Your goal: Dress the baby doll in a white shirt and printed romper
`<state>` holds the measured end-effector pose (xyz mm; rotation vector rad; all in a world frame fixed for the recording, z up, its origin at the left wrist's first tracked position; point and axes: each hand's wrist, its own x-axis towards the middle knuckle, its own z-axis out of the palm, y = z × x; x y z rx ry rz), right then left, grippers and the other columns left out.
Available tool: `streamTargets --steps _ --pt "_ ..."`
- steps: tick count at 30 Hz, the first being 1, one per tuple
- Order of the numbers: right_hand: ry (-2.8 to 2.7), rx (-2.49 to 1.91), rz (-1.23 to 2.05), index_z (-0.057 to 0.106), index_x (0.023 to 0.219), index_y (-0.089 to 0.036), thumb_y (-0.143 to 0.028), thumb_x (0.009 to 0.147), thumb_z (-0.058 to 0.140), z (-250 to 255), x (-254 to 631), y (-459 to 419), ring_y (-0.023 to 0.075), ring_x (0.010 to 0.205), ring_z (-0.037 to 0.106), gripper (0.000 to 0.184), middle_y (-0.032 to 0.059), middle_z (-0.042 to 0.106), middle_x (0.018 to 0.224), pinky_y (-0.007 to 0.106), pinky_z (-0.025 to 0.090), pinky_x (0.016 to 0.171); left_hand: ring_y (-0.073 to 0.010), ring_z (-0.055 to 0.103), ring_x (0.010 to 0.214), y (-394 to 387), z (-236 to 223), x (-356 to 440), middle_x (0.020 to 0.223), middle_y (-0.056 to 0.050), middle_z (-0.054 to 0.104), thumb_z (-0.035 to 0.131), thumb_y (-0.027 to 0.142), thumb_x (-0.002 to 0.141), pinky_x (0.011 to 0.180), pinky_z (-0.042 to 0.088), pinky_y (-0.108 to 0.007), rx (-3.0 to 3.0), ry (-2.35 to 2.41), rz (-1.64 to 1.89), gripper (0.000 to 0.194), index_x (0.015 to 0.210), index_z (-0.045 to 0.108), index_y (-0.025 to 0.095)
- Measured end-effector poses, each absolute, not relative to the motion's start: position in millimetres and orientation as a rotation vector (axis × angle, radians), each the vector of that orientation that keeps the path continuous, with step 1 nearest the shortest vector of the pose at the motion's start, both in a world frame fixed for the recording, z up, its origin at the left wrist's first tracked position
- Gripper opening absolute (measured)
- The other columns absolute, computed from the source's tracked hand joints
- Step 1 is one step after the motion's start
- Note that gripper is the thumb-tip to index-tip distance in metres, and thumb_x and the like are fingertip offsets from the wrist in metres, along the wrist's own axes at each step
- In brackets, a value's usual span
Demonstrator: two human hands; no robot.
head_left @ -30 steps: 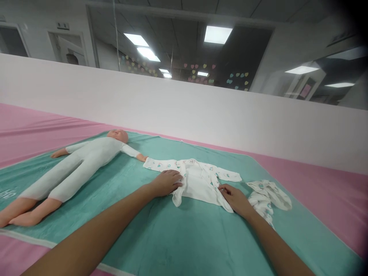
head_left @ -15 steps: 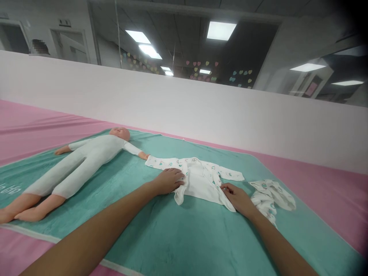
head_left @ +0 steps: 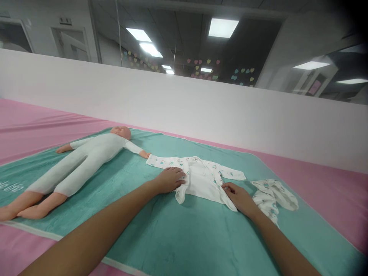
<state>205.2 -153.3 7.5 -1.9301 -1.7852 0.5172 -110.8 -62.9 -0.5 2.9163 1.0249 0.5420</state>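
Observation:
A small white baby shirt (head_left: 201, 182) with a coloured print lies spread on a green blanket (head_left: 184, 234), its front laid apart and both sleeves stretched out sideways. My left hand (head_left: 169, 180) rests on the shirt's left front panel with the fingers lying flat. At the opposite panel, my right hand (head_left: 237, 194) has thumb and fingers closed on the edge of the fabric. A baby doll (head_left: 94, 153) in a white body suit lies on its back to the left. The doll's near hand touches the cuff of the left sleeve.
Another crumpled white printed garment (head_left: 273, 197) lies right of my right hand, partly behind my wrist. A pink sheet (head_left: 310, 180) shows around the blanket. Along the back runs a low white wall (head_left: 184, 103) with glass above it.
The view has shifted slightly, so everything sits a little higher and further right. Both hands keep their places on the shirt. A person's head behind the glass has passed out of view leftward.

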Motion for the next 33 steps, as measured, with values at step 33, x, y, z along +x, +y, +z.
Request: streamTargets --steps 33 --pt "-1.809 -1.954 0.500 0.061 0.099 -0.027 -0.048 0.083 0.038 7.5 206.7 -154.4 0.0188 0.068 0.056 0.035 -0.0011 0.062 0.073 0.028 0.037 0.061 -0.0223 0.048 0.118 -63.9 0.7 -110.7 0.125 -0.004 0.056 0.035 0.044 0.094 0.097 0.038 -0.038 2.908 1.047 0.506 0.036 0.119 0.053 0.026"
